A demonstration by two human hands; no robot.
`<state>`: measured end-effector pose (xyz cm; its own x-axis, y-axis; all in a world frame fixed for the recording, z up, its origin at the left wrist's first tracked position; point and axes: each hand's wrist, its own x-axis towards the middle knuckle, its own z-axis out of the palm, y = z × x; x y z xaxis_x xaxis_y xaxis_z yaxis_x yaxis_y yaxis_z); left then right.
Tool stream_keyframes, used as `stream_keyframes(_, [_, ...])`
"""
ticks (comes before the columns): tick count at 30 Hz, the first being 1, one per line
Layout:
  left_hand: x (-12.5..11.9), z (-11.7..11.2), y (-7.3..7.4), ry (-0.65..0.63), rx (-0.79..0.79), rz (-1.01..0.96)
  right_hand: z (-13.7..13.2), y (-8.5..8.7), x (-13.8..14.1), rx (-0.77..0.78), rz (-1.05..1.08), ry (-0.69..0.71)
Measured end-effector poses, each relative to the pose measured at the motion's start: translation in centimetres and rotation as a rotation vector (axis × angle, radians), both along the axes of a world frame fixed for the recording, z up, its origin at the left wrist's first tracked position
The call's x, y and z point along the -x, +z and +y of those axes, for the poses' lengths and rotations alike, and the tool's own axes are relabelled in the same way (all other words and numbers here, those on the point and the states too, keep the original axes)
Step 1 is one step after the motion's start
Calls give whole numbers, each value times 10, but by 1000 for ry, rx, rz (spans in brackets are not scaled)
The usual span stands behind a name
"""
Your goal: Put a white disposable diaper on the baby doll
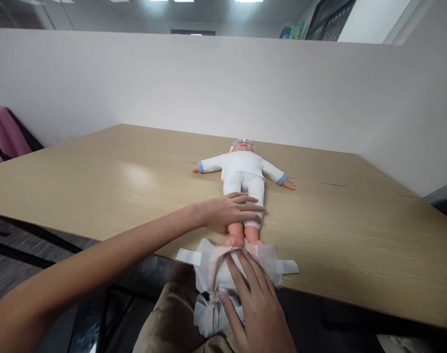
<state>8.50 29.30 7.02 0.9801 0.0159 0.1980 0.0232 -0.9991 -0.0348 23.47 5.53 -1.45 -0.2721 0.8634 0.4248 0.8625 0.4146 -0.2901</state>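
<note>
A baby doll (242, 164) in white clothes with blue cuffs lies on its back, arms spread and bare feet toward me. My left hand (235, 211) rests across its lower legs, fingers stretched out over the white trousers. Below the feet, an unfolded disposable diaper (223, 277) hangs over the table's front edge, its near end above my lap. Two white side tabs stick out left and right. Spread flat on the diaper is my right hand (258, 306), fingers pointing toward the doll's feet. The doll's feet touch or overlap the diaper's far edge; which, I cannot tell.
The doll lies on a wide light wooden table (153, 157). A white partition (171, 83) rises behind it. At the far left stands a chair with a pink cloth (4, 130). My knees, in khaki trousers (168, 318), are below the front edge.
</note>
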Motion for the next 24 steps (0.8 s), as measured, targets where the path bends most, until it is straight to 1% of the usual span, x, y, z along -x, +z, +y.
stream_keyframes(2, [-3,4,-5,4,-4,-87,3,-5,-4,-49,-15,22])
stream_keyframes(4, [-8,8,-8,-20,-26,-142,6,-10,-9,-81,-27,36])
stream_keyframes(6, [-13,11,-4,-63,-24,-162,11,-13,-15,-73,-23,65])
stream_keyframes(7, [-15,13,1,-74,-4,-167,14,-11,-18,-51,-19,84])
stream_keyframes(9, [-16,16,17,-69,78,-191,23,-4,-24,7,-20,109])
stream_keyframes(14, [-14,29,77,12,367,-354,57,24,-34,156,-73,82])
stream_keyframes(17, [-14,38,106,41,496,-416,82,32,-36,222,-86,76])
stream_keyframes(20, [-14,44,122,119,548,-439,112,34,-37,251,-79,85])
stream_keyframes(22, [-13,47,126,143,562,-464,138,35,-38,258,-83,81])
stream_keyframes(24, [-12,48,126,139,580,-491,168,37,-39,239,-93,67])
